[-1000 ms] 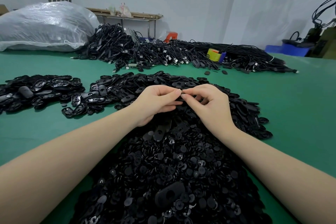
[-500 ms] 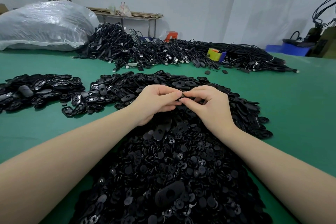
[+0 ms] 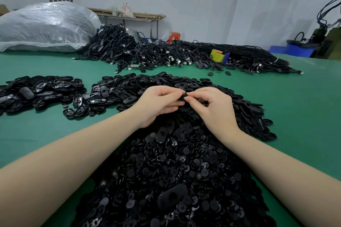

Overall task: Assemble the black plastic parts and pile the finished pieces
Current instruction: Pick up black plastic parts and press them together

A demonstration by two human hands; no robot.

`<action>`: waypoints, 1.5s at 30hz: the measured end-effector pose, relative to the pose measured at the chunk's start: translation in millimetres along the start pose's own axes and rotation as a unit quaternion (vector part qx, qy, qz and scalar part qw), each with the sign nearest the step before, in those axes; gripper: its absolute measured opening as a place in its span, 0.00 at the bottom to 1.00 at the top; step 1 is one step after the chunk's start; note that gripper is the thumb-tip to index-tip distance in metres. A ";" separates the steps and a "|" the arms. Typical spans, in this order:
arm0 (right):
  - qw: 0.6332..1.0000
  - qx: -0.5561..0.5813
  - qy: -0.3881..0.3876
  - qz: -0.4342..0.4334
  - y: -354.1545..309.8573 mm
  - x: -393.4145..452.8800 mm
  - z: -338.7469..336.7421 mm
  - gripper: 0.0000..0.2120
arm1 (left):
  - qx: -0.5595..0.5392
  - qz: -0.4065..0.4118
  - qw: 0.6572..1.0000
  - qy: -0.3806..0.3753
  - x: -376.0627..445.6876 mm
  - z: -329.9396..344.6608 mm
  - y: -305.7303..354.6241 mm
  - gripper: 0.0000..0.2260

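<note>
Pressing two pieces together looks like the step in hand: the left hand (image 3: 158, 105) and right hand (image 3: 215, 108) meet at centre frame, fingertips pinched on one small black part (image 3: 182, 97), mostly hidden between them. Next, I judge, the fit must seat fully, then the piece goes to the finished pile (image 3: 42, 92) at the left of the frame. Loose round discs (image 3: 175, 167) heap at lower centre; oval shells (image 3: 184, 84) spread behind the hands on the green counter (image 3: 295, 108). All are matte black plastic, small and thin.
</note>
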State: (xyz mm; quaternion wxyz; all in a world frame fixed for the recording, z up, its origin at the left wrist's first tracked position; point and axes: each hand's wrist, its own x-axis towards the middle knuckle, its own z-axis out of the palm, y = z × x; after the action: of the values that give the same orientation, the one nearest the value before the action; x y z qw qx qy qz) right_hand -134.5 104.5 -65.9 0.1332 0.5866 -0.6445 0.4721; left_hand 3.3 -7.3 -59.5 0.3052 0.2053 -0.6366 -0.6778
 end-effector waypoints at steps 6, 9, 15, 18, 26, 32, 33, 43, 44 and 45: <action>0.993 -0.111 0.002 -0.039 -1.5 0.4 -3.3 0.08 | -0.010 0.003 1.000 0.008 0.5 -1.8 0.3 0.08; 0.981 -0.165 -0.002 -0.101 -4.1 2.5 -7.0 0.08 | -0.011 0.001 1.000 0.009 1.3 -2.0 0.1 0.06; 0.950 -0.243 -0.027 -0.191 -7.1 5.5 -9.8 0.11 | -0.002 0.000 1.000 0.003 2.1 -2.5 -0.5 0.05; 0.946 -0.256 -0.021 -0.200 -8.8 6.7 -11.2 0.09 | 0.002 -0.001 1.000 0.000 1.6 -3.1 -0.2 0.04; 0.940 -0.276 -0.033 -0.199 -9.7 6.3 -11.0 0.08 | 0.012 -0.003 1.000 -0.002 1.8 -2.2 -0.4 0.05; 0.942 -0.267 -0.045 -0.196 -11.4 5.2 -11.4 0.09 | 0.025 -0.006 1.000 0.003 3.8 -1.8 -1.2 0.05; 0.942 -0.267 -0.051 -0.197 -11.3 5.0 -11.3 0.09 | 0.027 -0.006 1.000 0.003 3.9 -1.9 -1.5 0.05; 0.948 -0.247 -0.064 -0.190 -9.5 4.6 -11.7 0.09 | 0.031 -0.006 0.999 0.006 4.3 -2.2 -1.7 0.05; 0.948 -0.245 -0.063 -0.191 -8.9 4.6 -11.3 0.08 | 0.035 -0.006 0.999 0.004 4.2 -1.9 -1.8 0.05; 0.949 -0.243 -0.062 -0.190 -8.2 4.6 -10.7 0.08 | 0.039 -0.006 0.999 0.001 3.8 -1.7 -1.6 0.05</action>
State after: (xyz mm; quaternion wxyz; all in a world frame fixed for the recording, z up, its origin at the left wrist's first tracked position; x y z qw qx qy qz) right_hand -132.6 110.9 -53.4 0.3183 0.6764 -0.6232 0.2297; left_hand 1.4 -11.1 -60.9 0.2938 0.2219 -0.6608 -0.6541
